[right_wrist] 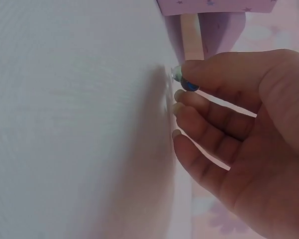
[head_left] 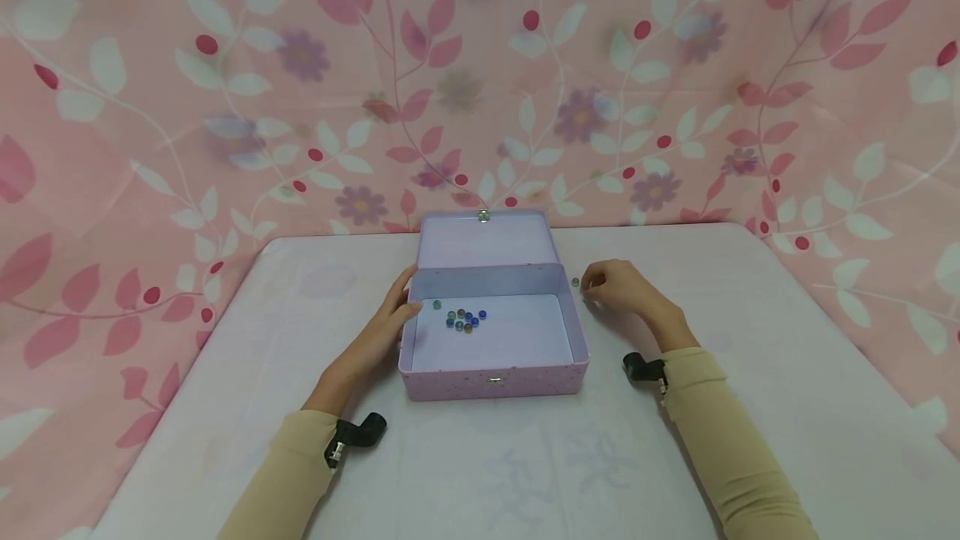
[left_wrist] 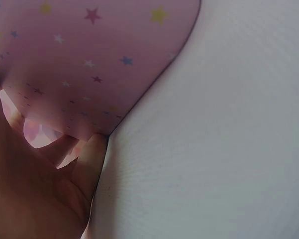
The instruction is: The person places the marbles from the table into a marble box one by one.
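A lilac hinged box [head_left: 493,384] printed with small stars stands on the table, its lid [head_left: 487,240] raised at the back. Several glass marbles [head_left: 468,317], blue, green and amber, lie inside toward the left. My left hand [head_left: 385,325] holds the box's left wall, thumb over the rim and fingers along the outside. Right of the box, my right hand [head_left: 622,286] is low over the table. Between its thumb and forefinger it pinches a dark blue marble [right_wrist: 190,86]. A pale greenish marble [right_wrist: 176,73] sits just beyond the thumb tip.
A white cloth [head_left: 720,440] covers the table, and a pink floral curtain [head_left: 480,73] hangs behind it. Black wrist cameras are strapped over both sleeves, the left camera [head_left: 363,432] in front of the box's left side.
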The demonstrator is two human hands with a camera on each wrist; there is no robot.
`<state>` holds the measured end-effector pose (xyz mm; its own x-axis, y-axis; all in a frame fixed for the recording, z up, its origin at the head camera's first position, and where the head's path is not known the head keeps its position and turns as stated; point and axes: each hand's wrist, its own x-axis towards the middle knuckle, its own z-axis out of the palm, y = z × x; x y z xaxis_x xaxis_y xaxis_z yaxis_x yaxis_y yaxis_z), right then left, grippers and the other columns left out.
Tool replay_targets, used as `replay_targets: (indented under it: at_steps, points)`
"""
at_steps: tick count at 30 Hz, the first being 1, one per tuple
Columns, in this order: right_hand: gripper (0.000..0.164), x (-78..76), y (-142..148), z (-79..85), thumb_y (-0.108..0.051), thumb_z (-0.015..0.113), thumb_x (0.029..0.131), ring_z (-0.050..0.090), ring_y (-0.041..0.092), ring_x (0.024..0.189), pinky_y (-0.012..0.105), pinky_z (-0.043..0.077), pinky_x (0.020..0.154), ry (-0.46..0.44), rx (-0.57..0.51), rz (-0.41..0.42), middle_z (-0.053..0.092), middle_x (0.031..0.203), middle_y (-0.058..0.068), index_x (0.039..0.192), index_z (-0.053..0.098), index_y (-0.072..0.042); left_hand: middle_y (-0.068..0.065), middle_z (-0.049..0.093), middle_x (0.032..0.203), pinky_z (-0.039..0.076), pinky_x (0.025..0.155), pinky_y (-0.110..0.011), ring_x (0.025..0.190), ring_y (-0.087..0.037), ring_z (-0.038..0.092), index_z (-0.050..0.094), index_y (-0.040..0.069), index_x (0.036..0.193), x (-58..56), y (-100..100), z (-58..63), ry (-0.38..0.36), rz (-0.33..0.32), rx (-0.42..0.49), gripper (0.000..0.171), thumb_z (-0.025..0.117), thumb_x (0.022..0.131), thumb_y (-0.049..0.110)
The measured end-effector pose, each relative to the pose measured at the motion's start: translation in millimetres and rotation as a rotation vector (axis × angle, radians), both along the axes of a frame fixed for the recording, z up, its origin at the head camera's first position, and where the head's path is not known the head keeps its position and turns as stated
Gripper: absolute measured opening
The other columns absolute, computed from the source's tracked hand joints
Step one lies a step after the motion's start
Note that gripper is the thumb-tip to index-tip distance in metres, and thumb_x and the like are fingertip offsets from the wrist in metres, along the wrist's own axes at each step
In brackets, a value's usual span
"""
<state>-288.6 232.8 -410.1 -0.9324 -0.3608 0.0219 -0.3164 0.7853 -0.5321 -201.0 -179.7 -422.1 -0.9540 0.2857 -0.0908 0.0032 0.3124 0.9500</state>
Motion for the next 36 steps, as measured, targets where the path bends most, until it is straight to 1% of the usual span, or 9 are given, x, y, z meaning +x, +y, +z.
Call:
replay_targets:
  at_steps: [4,6,10,16,23,26,28,33,36]
  points:
    - [0.01,-0.6,3,1.6,-0.007,0.067,0.087,0.057,0.018,0.079,0.029,0.046,0.069,-0.007,-0.024,-0.007,0.068,0.084,0.007,0.095,0.074,-0.008,-0.015,0.004,0.167,0.02,0.115,-0.071,0.155,-0.039,0.008,0.001,0.037,0.159,7.3,3,14.4,-0.007,-0.013,-0.004,0.066,0.039,0.105,0.032]
    - [0.011,-0.6,5,3.4,-0.008,0.067,0.087,0.057,0.019,0.08,0.029,0.046,0.07,-0.006,-0.029,-0.008,0.068,0.085,0.007,0.096,0.073,-0.007,-0.016,0.004,0.167,0.021,0.116,-0.07,0.155,-0.039,0.008,0.001,0.035,0.16,9.8,4,18.4,-0.008,-0.015,-0.007,0.066,0.039,0.105,0.032]
    - [0.013,1.5,6,9.5,-0.009,0.066,0.088,0.058,0.02,0.083,0.03,0.046,0.074,0.012,-0.041,-0.011,0.069,0.088,0.007,0.098,0.073,-0.006,-0.015,0.004,0.167,0.02,0.116,-0.07,0.155,-0.038,0.008,0.002,0.036,0.16,11.3,5,20.7,-0.014,-0.015,-0.008,0.065,0.038,0.105,0.031]
    - [0.016,7.7,3,23.9,-0.013,0.068,0.088,0.062,0.021,0.087,0.032,0.048,0.077,0.028,-0.086,-0.026,0.071,0.091,0.008,0.101,0.071,-0.005,-0.015,0.006,0.167,0.024,0.115,-0.069,0.154,-0.039,0.011,0.003,0.035,0.16,11.2,4,19.9,-0.009,-0.015,-0.003,0.065,0.039,0.105,0.034]
    - [0.014,13.6,-3,39.7,-0.014,0.068,0.091,0.063,0.02,0.086,0.032,0.051,0.076,0.071,-0.104,-0.01,0.07,0.091,0.008,0.102,0.071,-0.007,-0.017,0.006,0.167,0.022,0.115,-0.07,0.154,-0.041,0.01,0.002,0.034,0.16,12.2,4,20.9,-0.002,-0.011,-0.016,0.064,0.036,0.106,0.031]
    - [0.013,17.8,-7,47.1,-0.014,0.068,0.091,0.063,0.021,0.085,0.032,0.051,0.076,0.088,-0.111,-0.002,0.069,0.091,0.008,0.102,0.071,-0.008,-0.017,0.005,0.167,0.022,0.115,-0.071,0.154,-0.041,0.01,0.002,0.034,0.16,10.9,4,18.9,0.001,-0.012,-0.017,0.064,0.036,0.106,0.03]
    - [0.012,21.7,-10,52.2,-0.014,0.068,0.091,0.062,0.02,0.084,0.032,0.051,0.075,0.096,-0.117,0.001,0.069,0.09,0.007,0.102,0.071,-0.009,-0.017,0.005,0.167,0.022,0.114,-0.071,0.154,-0.041,0.01,0.002,0.035,0.16,7.5,3,13.2,0.002,-0.012,-0.009,0.065,0.037,0.105,0.031]
    - [0.012,33.9,-22,64.7,-0.013,0.069,0.09,0.06,0.02,0.08,0.032,0.051,0.072,0.112,-0.139,0.022,0.068,0.086,0.006,0.101,0.071,-0.009,-0.013,0.006,0.167,0.021,0.115,-0.071,0.154,-0.038,0.011,0.003,0.048,0.156,-2.9,-1,-7.3,0.017,0.001,-0.001,0.062,0.038,0.105,0.037]
    - [0.013,41.2,-30,71.0,-0.012,0.068,0.09,0.06,0.02,0.079,0.032,0.052,0.071,0.121,-0.145,0.044,0.067,0.086,0.006,0.102,0.072,-0.008,-0.011,0.008,0.167,0.023,0.114,-0.071,0.154,-0.037,0.013,0.006,0.056,0.152,-5.2,-2,-14.0,0.033,0.01,-0.007,0.06,0.038,0.105,0.041]
